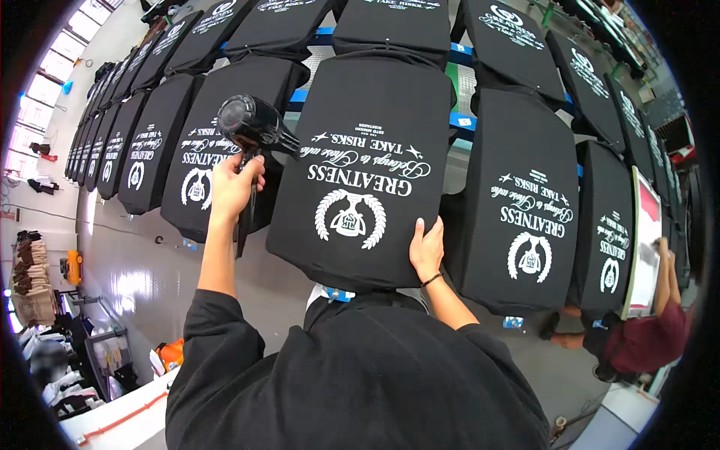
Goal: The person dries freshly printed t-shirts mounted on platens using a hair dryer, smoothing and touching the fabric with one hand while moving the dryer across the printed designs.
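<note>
the left hand (238, 182) is wrapped around a black hair dryer (251, 124), whose nozzle (288, 141) points toward the left edge of the central printed black shirt (360, 97). the right hand (427, 247) touches that shirt's near right edge; whether it grips there cannot be told.

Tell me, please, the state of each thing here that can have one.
Black pistol-shaped hair dryer: raised; running or not, cannot tell.
Bare left hand: closed around the dryer's handle.
Central black fabric shirt with white print: spread flat, print up.
Bare right hand: resting on that shirt's edge.
Other black shirts: spread in rows.
</note>
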Motion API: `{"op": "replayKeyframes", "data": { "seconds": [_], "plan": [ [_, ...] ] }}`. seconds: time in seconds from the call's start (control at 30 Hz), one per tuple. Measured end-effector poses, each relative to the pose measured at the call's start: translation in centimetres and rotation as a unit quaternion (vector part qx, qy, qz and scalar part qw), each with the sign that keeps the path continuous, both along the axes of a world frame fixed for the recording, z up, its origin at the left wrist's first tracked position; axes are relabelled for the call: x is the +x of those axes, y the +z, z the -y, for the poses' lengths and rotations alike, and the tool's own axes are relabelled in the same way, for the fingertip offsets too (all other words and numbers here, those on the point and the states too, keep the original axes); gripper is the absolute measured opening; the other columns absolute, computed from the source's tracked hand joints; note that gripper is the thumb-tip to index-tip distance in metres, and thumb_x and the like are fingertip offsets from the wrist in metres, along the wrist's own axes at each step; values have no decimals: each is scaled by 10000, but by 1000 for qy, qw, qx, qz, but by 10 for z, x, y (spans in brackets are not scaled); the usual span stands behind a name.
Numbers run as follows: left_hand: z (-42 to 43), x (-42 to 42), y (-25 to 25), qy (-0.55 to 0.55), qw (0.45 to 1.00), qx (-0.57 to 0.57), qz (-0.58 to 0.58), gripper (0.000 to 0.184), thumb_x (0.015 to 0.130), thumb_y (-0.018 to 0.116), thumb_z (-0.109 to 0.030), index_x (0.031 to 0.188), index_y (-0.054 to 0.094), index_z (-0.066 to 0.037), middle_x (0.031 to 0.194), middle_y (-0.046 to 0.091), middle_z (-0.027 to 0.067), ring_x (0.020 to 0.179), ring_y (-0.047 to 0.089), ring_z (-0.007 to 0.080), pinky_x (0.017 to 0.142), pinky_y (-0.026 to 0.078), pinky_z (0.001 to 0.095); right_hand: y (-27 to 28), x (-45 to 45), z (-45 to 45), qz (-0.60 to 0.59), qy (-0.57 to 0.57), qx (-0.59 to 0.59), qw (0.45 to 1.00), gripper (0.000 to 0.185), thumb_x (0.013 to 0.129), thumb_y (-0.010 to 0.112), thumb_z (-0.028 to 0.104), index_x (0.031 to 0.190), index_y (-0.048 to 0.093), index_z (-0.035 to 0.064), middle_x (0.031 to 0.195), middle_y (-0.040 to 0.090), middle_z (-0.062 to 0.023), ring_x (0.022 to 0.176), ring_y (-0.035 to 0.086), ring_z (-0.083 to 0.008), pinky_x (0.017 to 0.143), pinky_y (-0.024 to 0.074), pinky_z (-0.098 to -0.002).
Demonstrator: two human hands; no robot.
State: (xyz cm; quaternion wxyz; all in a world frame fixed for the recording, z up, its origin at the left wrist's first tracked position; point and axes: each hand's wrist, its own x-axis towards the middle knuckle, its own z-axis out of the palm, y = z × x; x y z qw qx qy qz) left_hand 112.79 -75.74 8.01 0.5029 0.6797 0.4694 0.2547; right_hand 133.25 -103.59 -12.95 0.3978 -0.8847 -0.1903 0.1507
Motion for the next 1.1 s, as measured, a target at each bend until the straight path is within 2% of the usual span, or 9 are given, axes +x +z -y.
{"op": "replayKeyframes", "data": {
  "seconds": [0.2, 0.3, 0.43, 0.7, 0.77, 0.9, 0.97, 1.03, 1.1],
  "plan": [
    [-31, 43, -7, -76, 997, -10, 10, 214, 918, 625, -155, 802, 629, 25, 698, 623, 50, 593, 571, 107, 566, 460, 248, 1, 0, -1, -8, -8, -4, 1000, 610, 991, 464, 404, 1379, 363, -56, 1340, 490, -272, 1204, 509, -432, 1001, 424, -452],
    [-30, 72, -10, -115, 990, -67, 40, 199, 913, 634, -150, 807, 635, 18, 700, 625, 47, 598, 567, 98, 571, 456, 233, -2, 0, -1, -11, -11, -11, 1000, 627, 985, 470, 419, 1378, 365, -57, 1347, 482, -279, 1207, 506, -435, 1001, 424, -461],
    [-13, 114, -15, -141, 987, -47, 60, 194, 913, 640, -150, 817, 638, 19, 719, 628, 44, 605, 570, 97, 578, 461, 235, 1, 0, -1, -33, -24, 0, 999, 622, 979, 483, 419, 1372, 373, -52, 1326, 495, -277, 1188, 520, -433, 993, 430, -465],
    [43, 157, -22, -262, 960, -91, 49, 185, 907, 645, -141, 820, 632, 22, 716, 645, 47, 578, 565, 78, 554, 461, 225, 2, 0, -1, -2, -26, 7, 1000, 613, 975, 485, 427, 1360, 384, -39, 1291, 512, -273, 1180, 521, -430, 989, 426, -477],
    [57, 152, -21, -246, 957, -134, 80, 183, 907, 644, -142, 824, 635, 20, 706, 640, 42, 580, 563, 79, 563, 460, 225, 0, 0, 0, -5, -15, 9, 1000, 618, 973, 489, 425, 1368, 370, -36, 1319, 483, -267, 1206, 498, -425, 1001, 416, -480],
    [67, 113, -12, -226, 974, -15, 9, 177, 896, 653, -137, 830, 629, 25, 688, 627, 36, 581, 564, 82, 553, 450, 222, -3, -3, 0, 19, -25, 18, 999, 623, 967, 507, 410, 1382, 351, -28, 1372, 428, -246, 1255, 446, -415, 1032, 389, -480],
    [60, 86, -8, -207, 974, -78, 43, 157, 892, 656, -132, 828, 628, 9, 683, 626, 46, 574, 579, 95, 551, 463, 233, -6, -3, 0, 98, -29, 36, 994, 628, 957, 528, 388, 1394, 339, -22, 1406, 385, -220, 1281, 405, -405, 1057, 360, -481],
    [59, 63, -4, -139, 987, -75, 42, 165, 861, 668, -117, 815, 631, 36, 650, 612, 46, 567, 586, 94, 537, 471, 236, -4, -4, 2, 123, -32, 44, 991, 617, 942, 562, 333, 1395, 341, -21, 1393, 384, -206, 1271, 395, -399, 1066, 338, -482],
    [49, 39, -5, -114, 992, -44, 17, 168, 901, 646, -132, 827, 624, 17, 710, 634, 53, 589, 585, 105, 557, 470, 240, -4, -4, 3, 134, -29, 52, 989, 610, 934, 579, 308, 1391, 345, -21, 1390, 386, -206, 1269, 391, -399, 1062, 333, -480]
  ]
}}
